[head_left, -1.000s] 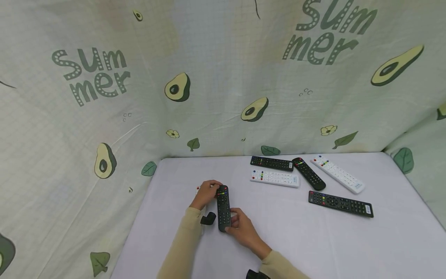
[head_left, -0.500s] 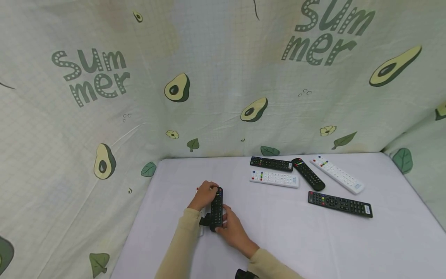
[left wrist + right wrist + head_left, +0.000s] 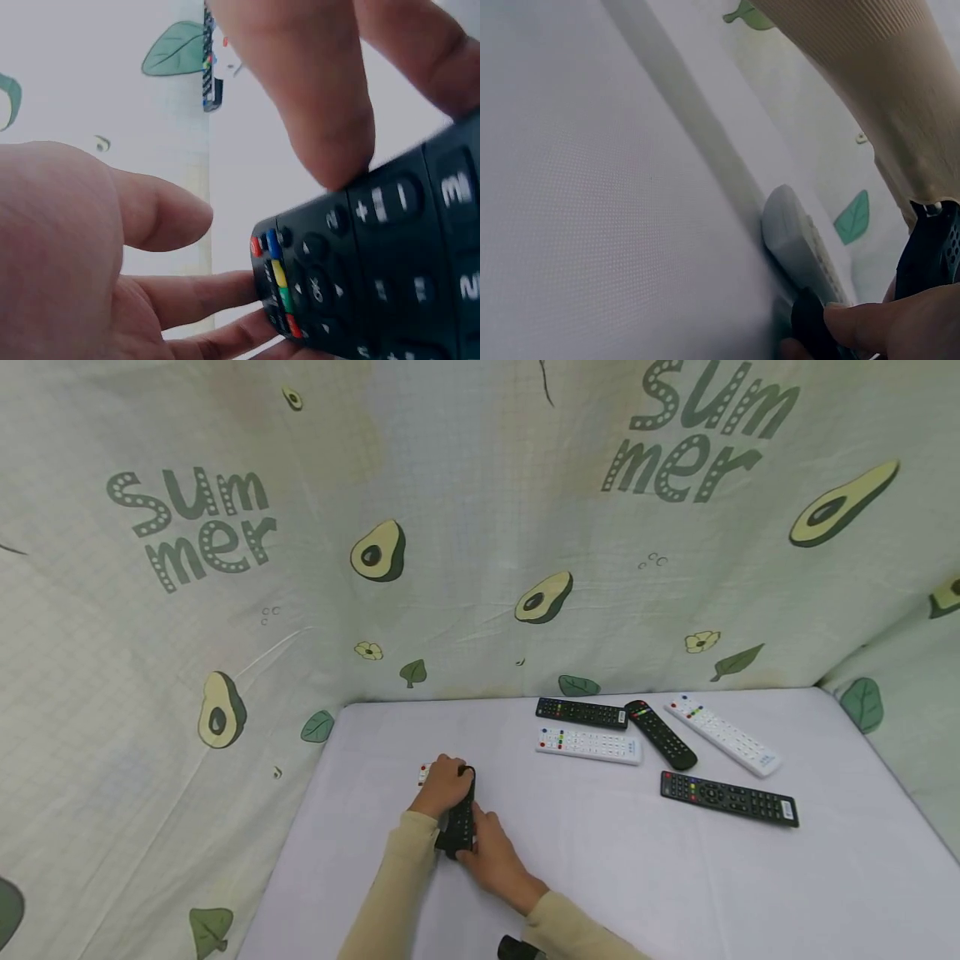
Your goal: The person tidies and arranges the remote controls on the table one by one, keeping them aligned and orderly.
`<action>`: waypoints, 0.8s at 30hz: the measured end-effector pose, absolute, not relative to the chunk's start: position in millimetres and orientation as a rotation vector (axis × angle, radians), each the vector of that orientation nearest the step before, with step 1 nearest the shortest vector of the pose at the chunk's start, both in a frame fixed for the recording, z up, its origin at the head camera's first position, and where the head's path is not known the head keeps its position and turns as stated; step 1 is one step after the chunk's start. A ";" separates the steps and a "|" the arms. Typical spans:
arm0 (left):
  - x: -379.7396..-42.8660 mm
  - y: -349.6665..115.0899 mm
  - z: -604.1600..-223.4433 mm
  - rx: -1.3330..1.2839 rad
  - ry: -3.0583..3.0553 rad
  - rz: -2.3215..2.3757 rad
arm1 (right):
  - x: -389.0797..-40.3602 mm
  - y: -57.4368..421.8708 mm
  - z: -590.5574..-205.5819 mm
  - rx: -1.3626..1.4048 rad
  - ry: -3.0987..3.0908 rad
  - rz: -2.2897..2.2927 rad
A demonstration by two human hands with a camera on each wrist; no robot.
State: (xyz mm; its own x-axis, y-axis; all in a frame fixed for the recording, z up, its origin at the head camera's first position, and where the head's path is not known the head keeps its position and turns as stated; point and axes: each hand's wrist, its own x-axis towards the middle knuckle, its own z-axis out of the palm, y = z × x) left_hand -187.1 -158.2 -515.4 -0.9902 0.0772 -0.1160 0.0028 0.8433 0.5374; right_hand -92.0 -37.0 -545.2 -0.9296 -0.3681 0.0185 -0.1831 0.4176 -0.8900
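Note:
A black remote control (image 3: 466,820) with coloured buttons at its far end lies between both hands, low at the left part of the table. My right hand (image 3: 497,862) grips its near end, thumb on the end and fingers along its right side. My left hand (image 3: 445,790) is at the far end; in the left wrist view its straight fingers (image 3: 202,296) touch that end, while the thumb stands apart. A white remote (image 3: 423,773) lies beside the black one, mostly hidden under the left hand and arm; the right wrist view shows its end (image 3: 791,232).
Several more remotes lie at the back right: a black one (image 3: 581,712) above a white one (image 3: 592,746), a slanted black one (image 3: 662,735), a slanted white one (image 3: 723,737) and a long black one (image 3: 727,799). A patterned cloth wall (image 3: 480,635) rises behind the table.
The black remote has moved left, over toward the white remote, with the right hand moving along. My left hand now covers more of its far end.

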 end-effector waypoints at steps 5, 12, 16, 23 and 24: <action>-183.7 -152.6 -513.4 0.082 2.920 0.775 | -93.3 -36.9 -545.6 -0.508 2.516 -1.466; -182.0 -141.6 -514.0 0.085 3.021 0.732 | -100.6 -17.4 -543.8 -0.487 2.537 -1.488; -185.7 -132.5 -516.2 0.076 3.076 0.746 | -108.4 5.5 -539.8 -0.416 2.612 -1.525; -191.7 -107.8 -514.7 0.067 3.027 0.910 | -127.1 50.7 -531.2 -0.187 2.738 -1.566; -192.8 -103.2 -515.2 0.064 3.014 0.934 | -130.0 57.8 -529.4 -0.146 2.743 -1.582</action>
